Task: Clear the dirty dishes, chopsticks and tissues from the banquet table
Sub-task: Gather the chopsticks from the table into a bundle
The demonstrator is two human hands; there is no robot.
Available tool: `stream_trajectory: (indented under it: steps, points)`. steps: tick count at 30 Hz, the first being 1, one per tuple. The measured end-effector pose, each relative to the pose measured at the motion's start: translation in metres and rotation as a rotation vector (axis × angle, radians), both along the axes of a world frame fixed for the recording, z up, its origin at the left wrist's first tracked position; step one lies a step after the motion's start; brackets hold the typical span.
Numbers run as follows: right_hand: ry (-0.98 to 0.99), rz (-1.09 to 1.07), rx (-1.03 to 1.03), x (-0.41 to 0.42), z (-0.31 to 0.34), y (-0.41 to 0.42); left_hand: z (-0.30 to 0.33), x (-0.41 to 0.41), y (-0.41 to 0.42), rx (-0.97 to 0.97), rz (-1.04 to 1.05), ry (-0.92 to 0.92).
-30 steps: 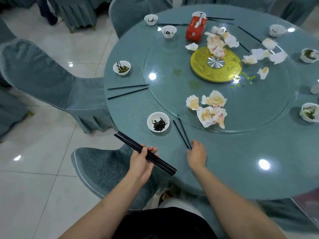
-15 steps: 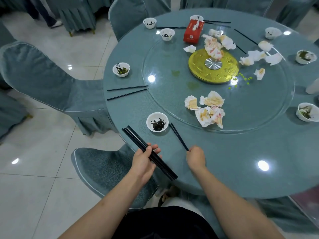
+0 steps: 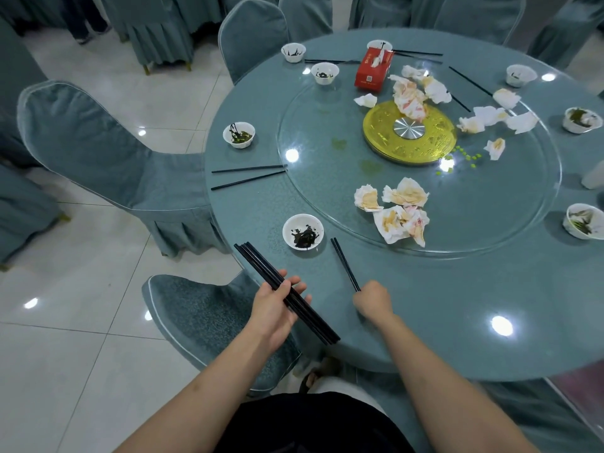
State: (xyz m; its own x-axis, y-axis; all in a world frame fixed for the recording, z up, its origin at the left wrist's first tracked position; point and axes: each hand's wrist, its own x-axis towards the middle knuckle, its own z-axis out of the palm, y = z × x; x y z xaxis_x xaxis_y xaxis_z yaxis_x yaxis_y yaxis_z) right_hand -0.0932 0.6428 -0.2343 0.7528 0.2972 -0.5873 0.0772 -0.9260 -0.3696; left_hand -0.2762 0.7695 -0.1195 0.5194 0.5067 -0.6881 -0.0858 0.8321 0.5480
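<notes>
Round surface point(image 3: 457, 315) under a teal cloth, ringed by covered chairs point(image 3: 108, 152). A glass turntable point(image 3: 327, 132) sits on it, with a gold disc point(image 3: 408, 135) at its centre. A red tissue box point(image 3: 372, 70) stands at the far edge of the turntable. Crumpled, stained tissues point(image 3: 397, 212) lie in a heap on the near part of the glass; more are scattered past the gold disc and to its right. Small white bowls sit round the rim of the surface, each holding dark or green scraps; the nearest bowl point(image 3: 303, 231) is just left of the right hand's chopsticks. One loose pair point(image 3: 248, 176) lies at the left edge of the surface, others at the far side. Left hand point(image 3: 273, 308), off the near edge, has fingers curled round a bundle point(image 3: 286, 292) of black chopsticks, held slantwise. Right hand point(image 3: 372, 300), over the near surface, pinches the near ends of a pair of chopsticks point(image 3: 344, 263), whose far ends point toward the turntable.
</notes>
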Motion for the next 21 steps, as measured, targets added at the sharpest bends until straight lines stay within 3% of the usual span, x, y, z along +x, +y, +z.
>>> stream_trajectory:
  steps: [10, 21]
  points:
    - [0.169, -0.088, 0.244, 0.003, 0.047, -0.009, 0.002, 0.009, -0.001, 0.031, -0.066, 0.039]
    - [0.259, 0.041, 0.571, -0.028, 0.114, 0.025, 0.005, 0.014, 0.006, -0.008, -0.041, 0.016]
